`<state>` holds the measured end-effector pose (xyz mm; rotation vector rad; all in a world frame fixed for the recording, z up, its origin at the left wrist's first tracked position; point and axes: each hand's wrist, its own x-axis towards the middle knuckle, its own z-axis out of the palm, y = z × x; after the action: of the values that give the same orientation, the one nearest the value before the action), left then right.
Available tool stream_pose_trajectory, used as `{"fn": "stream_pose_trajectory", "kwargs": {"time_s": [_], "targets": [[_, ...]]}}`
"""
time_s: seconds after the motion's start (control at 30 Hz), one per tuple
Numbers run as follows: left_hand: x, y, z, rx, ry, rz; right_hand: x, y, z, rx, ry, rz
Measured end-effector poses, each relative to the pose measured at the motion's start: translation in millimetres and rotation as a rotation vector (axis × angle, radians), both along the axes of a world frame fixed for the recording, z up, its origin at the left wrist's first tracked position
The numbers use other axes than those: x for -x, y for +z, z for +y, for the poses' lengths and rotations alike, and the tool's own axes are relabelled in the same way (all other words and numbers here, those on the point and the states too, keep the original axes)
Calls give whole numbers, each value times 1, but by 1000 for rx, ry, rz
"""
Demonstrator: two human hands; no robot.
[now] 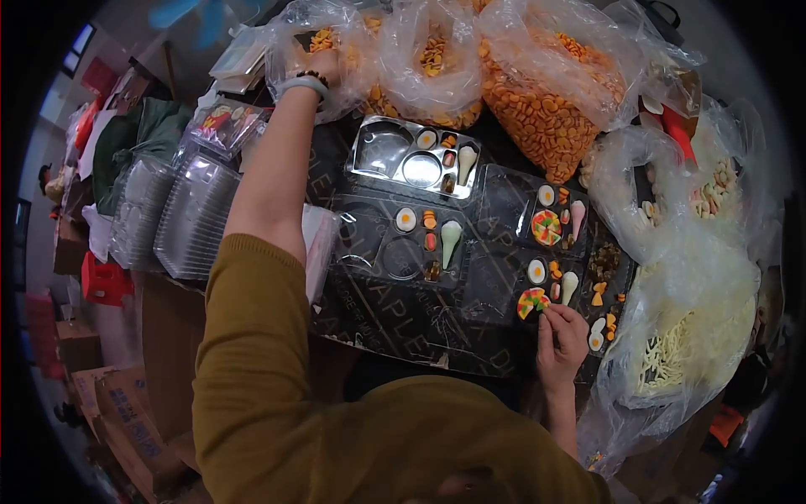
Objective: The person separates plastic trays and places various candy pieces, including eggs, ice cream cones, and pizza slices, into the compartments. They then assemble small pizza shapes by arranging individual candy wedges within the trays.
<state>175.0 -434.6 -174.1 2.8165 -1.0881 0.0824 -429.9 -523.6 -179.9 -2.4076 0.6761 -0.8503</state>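
My left hand (323,67) reaches into an open clear plastic bag (285,63) of small orange candies (321,39); its fingers are hidden. My right hand (562,340) pinches at the edge of a colourful gummy pizza (531,302), made of wedges, in the lower right clear tray (491,290). Beside the pizza lie a fried-egg candy (536,270) and a pale drumstick-shaped candy (569,287). The upper right tray (508,189) holds another gummy pizza (546,228). The silvery tray (369,151) and lower left tray (361,252) hold candies but no pizza.
Stacks of empty clear trays (197,214) stand at the left. A big bag of orange candies (537,101) sits at the back. Bags at the right hold pale noodle-like strands (667,353) and other sweets. Loose egg candies (596,333) lie near my right hand.
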Motion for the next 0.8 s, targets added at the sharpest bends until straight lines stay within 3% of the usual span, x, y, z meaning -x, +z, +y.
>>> {"fn": "stream_pose_trajectory", "kwargs": {"time_s": [0.07,0.17,0.37,0.47,0.5,0.57,0.63,0.73,0.8], "targets": [[-24,-24,-17,-175,-74,50,-6,-1,2,-30,9,11],[-16,-26,-39,-175,-20,-12,-13,0,2,-73,9,7],[3,-28,-36,89,126,-351,-13,5,0,-91,4,-6],[1,-21,-19,373,190,-340,-10,7,-1,-70,13,-8],[0,-19,-13,546,221,-204,-9,8,-1,-67,13,-10],[0,-12,-6,1609,231,709,-5,11,0,-79,8,-8],[-14,-2,13,1913,-12,1128,-1,10,0,-55,13,-36],[20,20,46,1928,-260,1881,4,10,3,-85,16,-78],[91,32,49,1983,-241,1899,3,11,6,-116,31,-106]]}}
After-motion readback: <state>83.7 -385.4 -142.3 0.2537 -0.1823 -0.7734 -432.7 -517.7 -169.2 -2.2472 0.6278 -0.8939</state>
